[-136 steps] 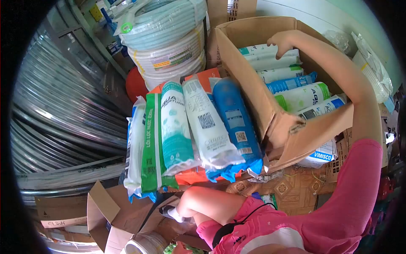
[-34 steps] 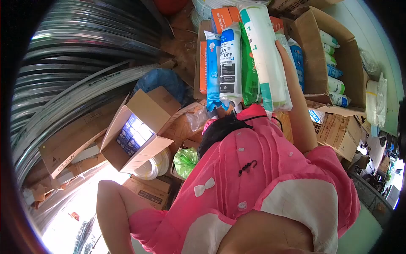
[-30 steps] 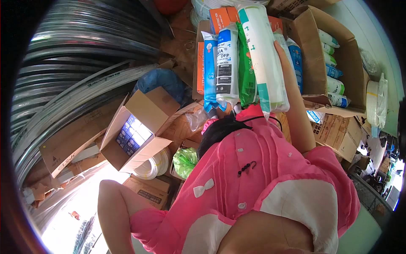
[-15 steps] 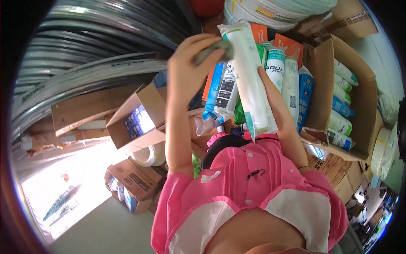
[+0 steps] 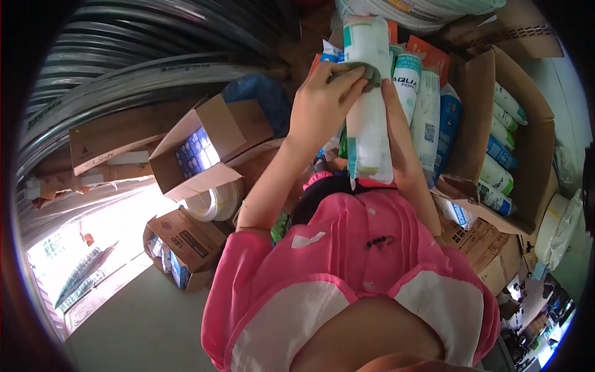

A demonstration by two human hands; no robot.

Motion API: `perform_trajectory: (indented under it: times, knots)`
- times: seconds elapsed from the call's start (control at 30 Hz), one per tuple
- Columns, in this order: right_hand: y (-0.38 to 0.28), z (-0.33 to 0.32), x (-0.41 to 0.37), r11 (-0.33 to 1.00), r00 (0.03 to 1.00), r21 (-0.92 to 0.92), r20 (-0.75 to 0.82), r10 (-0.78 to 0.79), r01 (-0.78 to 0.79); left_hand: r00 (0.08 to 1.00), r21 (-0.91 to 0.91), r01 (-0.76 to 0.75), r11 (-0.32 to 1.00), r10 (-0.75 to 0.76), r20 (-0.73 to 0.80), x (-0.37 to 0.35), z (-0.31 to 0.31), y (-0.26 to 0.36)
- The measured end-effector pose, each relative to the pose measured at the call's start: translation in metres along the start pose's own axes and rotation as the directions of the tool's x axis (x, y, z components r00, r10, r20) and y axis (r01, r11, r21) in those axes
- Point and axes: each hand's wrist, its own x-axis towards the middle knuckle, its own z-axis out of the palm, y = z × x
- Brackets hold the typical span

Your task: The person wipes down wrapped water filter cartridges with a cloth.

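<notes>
"AQUA" in large dark letters on white-and-teal pack (image 5: 406, 98), "FOR" starting line below, smaller print above; square QR code on whitish pack (image 5: 427, 99) just beside it; "VIMISCO" on white-and-blue pack (image 5: 460, 214), slanted, partly covered; "LED" on brown carton (image 5: 207, 234), dark label block next to it, too small to read; "Link" faint on long carton (image 5: 118, 139), first letter unclear; marks on held pack (image 5: 369, 121) too blurred to read

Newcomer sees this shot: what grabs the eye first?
Probably the pink top filling the lower centre. Above it, the left hand holds a grey-green cloth against a white package, the right hand at its side. Then the open carton of packages at right and dark coils, upper left.
</notes>
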Motion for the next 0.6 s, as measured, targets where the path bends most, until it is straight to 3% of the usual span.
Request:
perform_trajectory:
  times: [0.13, 0.17, 0.23, 0.33, 0.37, 0.47, 0.57, 0.6]
  knots:
    - [-0.009, 0.008, 0.01, 0.994, 0.987, -0.087, -0.139, -0.085, 0.073, 0.967, -0.103, -0.058, 0.993, 0.081, 0.241, -0.043, -0.023, 0.018]
    - [-0.009, 0.012, 0.01, 0.976, 0.983, -0.169, -0.104, -0.153, 0.134, 0.942, -0.17, -0.02, 0.985, 0.075, 0.326, -0.053, -0.032, 0.023]
    - [-0.013, 0.018, 0.014, 0.906, 0.956, -0.323, -0.013, -0.294, 0.274, 0.939, -0.231, -0.041, 0.972, 0.116, 0.323, -0.058, -0.036, 0.021]
    - [-0.002, 0.02, 0.017, 0.979, 0.99, -0.154, -0.014, -0.139, 0.135, 0.97, -0.119, -0.105, 0.987, 0.128, 0.205, -0.026, -0.036, 0.001]
    - [-0.001, 0.025, 0.02, 0.98, 0.991, -0.149, 0.014, -0.131, 0.132, 0.988, -0.067, -0.123, 0.99, 0.128, 0.09, -0.011, -0.031, -0.013]
    - [0.004, 0.033, 0.025, 0.991, 0.988, -0.092, 0.134, -0.081, 0.093, 0.988, -0.067, -0.001, 0.998, -0.009, -0.152, 0.018, -0.023, -0.034]
    - [-0.004, 0.029, 0.045, 0.995, 0.989, -0.072, 0.139, -0.057, 0.067, 0.994, -0.041, -0.086, 0.995, 0.089, 0.063, -0.01, -0.032, -0.024]
    - [-0.01, 0.027, 0.051, 1.0, 0.991, -0.004, 0.135, -0.006, 0.006, 0.983, -0.137, -0.023, 0.99, 0.047, 0.18, -0.024, -0.036, -0.017]
